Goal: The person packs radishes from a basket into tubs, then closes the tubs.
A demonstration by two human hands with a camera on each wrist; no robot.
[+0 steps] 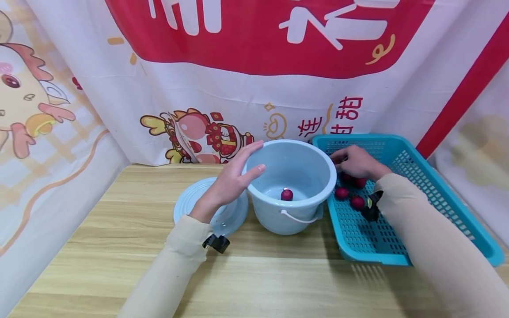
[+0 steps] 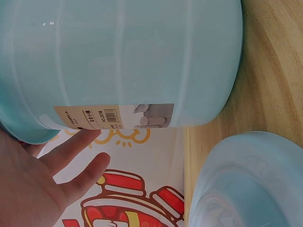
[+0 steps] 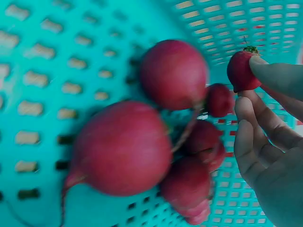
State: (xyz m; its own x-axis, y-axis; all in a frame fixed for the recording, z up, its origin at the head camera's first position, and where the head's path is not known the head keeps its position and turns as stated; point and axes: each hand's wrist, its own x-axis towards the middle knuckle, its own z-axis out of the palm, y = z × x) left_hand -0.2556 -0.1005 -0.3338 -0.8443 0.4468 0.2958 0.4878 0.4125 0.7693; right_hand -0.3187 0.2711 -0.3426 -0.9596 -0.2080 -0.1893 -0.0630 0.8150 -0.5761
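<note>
My left hand (image 1: 232, 179) is at the left rim of a light-blue bucket (image 1: 278, 216), its thumb over the opening and its other fingers fairly straight along the outside. In the left wrist view, the fingers (image 2: 85, 175) lie beside the bucket's label. One red radish (image 1: 286, 194) sits on the bucket's floor. Inside the turquoise basket (image 1: 346, 247), my right hand (image 1: 355, 161) pinches a small radish (image 3: 241, 71) between thumb and fingertips. Several other radishes (image 3: 123, 151) lie below it on the basket's slotted bottom.
A light-blue lid (image 1: 184, 198) lies on the wooden table (image 1: 91, 229), left of the bucket and beneath my left forearm. The bucket's handle (image 1: 298, 218) hangs at its front right. Behind stands a printed cloth (image 1: 238, 97). The basket's wall is close to the bucket's right side.
</note>
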